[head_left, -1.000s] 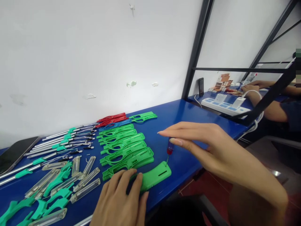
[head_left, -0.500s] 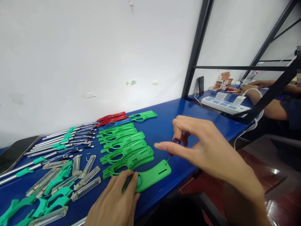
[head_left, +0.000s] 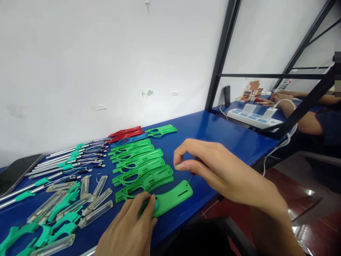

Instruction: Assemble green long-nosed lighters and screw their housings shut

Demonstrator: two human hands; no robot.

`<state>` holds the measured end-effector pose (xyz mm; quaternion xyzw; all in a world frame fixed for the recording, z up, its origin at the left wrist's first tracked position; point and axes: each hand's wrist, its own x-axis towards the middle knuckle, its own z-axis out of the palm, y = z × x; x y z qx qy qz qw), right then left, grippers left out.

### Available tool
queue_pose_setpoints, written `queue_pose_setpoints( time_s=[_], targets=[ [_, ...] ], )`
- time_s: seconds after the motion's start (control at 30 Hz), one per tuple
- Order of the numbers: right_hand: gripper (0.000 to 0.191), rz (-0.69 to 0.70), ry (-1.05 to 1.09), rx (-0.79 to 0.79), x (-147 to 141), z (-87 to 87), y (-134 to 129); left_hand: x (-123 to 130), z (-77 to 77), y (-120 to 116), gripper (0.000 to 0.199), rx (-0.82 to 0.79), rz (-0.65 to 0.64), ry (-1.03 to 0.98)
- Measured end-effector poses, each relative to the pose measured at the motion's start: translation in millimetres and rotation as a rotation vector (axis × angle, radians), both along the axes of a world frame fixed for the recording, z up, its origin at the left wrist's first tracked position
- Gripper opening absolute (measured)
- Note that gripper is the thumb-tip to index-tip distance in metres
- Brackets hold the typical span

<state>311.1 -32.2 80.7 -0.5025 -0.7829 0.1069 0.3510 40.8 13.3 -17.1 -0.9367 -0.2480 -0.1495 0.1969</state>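
Observation:
My left hand (head_left: 130,224) is closed on the handle end of a green casing (head_left: 173,199) and presses it to the blue table (head_left: 202,133). Over the casing's far right corner is my right hand (head_left: 213,170), thumb and index fingertips together, curled around a small red screwdriver whose handle is mostly hidden. Its thin shaft (head_left: 190,178) reaches the hole at that corner. Beyond the casing, green half shells (head_left: 144,165) lie in a row, with a blue one (head_left: 129,140) and red ones (head_left: 125,133) behind.
Metal rods with wires (head_left: 55,160), clear tubes (head_left: 96,209), teal triggers (head_left: 64,206) and a dark phone (head_left: 20,172) lie left. Past the black frame (head_left: 222,53) are a power strip (head_left: 253,119), small boxes (head_left: 252,92) and another person's arms (head_left: 306,117).
My right thumb and index finger have closed together and shifted slightly left, now covering most of the screwdriver handle. My left hand and the casing have barely moved.

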Motion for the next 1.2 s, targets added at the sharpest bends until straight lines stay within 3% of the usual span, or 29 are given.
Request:
queue_pose_setpoints(
  time_s=[0.1, 0.2, 0.3, 0.43, 0.63, 0.77, 0.9, 1.2],
  targets=[
    [0.022, 0.052, 0.122, -0.026, 0.0, -2.2, 6.4, -1.3, -1.7, 3.3, 0.046, 0.012, -0.054, -0.004],
    [0.028, 0.045, 0.163, -0.073, 4.6, -4.1, 10.5, 0.6, -0.5, 0.3, 0.047, -0.008, -0.018, -0.009],
    [0.040, 0.209, 0.298, -0.223, 16.3, -2.9, 8.7, 2.9, 2.2, -4.1, 0.049, -0.025, 0.038, 0.012],
    [0.044, 0.337, 0.387, -0.359, 30.8, 2.6, 2.9, 1.3, 2.5, -3.2, 0.047, -0.015, -0.016, 0.018],
    [0.019, 0.135, 0.376, -0.304, 25.0, 9.7, 0.0, -0.4, 0.6, -1.1, 0.049, -0.024, -0.015, 0.037],
    [0.021, 0.034, 0.381, -0.172, 19.7, 7.6, 4.7, -0.1, 0.6, -1.7, 0.047, -0.030, -0.013, 0.025],
    [0.023, 0.050, 0.385, -0.191, 26.7, 5.5, 6.1, -0.8, 1.0, -0.9, 0.048, -0.051, 0.003, 0.019],
    [0.027, 0.423, 0.385, -0.218, 50.9, 0.3, 6.7, 0.7, 0.4, -2.7, 0.050, -0.129, 0.027, -0.024]
  ],
)
